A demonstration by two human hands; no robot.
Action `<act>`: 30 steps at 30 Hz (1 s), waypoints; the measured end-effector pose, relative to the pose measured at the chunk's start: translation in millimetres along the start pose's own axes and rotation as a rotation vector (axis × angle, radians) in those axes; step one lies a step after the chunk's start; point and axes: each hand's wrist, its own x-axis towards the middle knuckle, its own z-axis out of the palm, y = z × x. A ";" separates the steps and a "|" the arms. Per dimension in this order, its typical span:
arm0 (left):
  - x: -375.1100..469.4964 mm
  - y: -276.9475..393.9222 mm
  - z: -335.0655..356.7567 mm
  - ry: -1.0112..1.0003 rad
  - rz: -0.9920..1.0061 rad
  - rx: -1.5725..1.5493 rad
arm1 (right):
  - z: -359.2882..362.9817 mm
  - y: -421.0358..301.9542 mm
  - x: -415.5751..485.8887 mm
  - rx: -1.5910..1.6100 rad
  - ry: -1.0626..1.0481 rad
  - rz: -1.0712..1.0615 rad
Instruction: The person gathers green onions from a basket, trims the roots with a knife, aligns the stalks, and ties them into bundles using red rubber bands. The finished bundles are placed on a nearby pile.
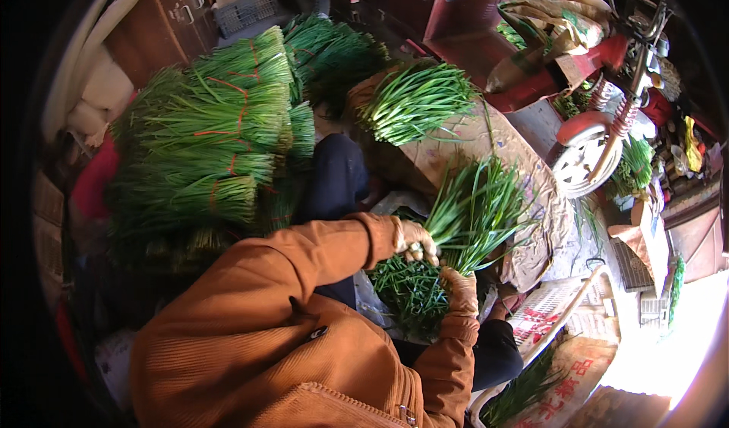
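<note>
My left hand (pixel 417 240), in a thin pale glove, grips a handful of garlic chives (pixel 444 214) by the stem end. Close beside it, my right hand (pixel 460 291), gloved as well, is closed around the base of a second handful of chives (pixel 487 206). The leaves of both point away from me and fan out over the edge of a brown-covered surface (pixel 529 169). Under my hands, between my knees, lies a heap of loose green trimmings (pixel 413 291) on clear plastic. A loose pile of chives (pixel 421 101) rests at the far end of the covering.
To my left, chive bundles tied with red bands (pixel 239 109) are stacked high. A motor tricycle's front wheel (pixel 586 163) stands at the right. Nearer me are a pale-framed seat or carrier (pixel 569 314) and a printed sack (pixel 575 377). A grey plastic crate (pixel 246 12) sits at the back.
</note>
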 end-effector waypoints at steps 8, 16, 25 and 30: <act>-71.7 134.1 -13.0 -0.165 0.264 0.169 | -76.6 -79.8 -5.7 0.240 0.052 -0.084; -18.9 201.1 -62.7 0.229 0.400 0.283 | -137.0 -140.4 22.9 0.435 0.081 -0.208; 39.9 130.6 -159.4 0.545 0.110 0.268 | -87.7 -134.0 95.7 0.248 -0.070 -0.103; 31.3 140.0 -173.2 0.624 0.220 -0.002 | -60.3 -75.4 179.0 0.340 -0.188 0.151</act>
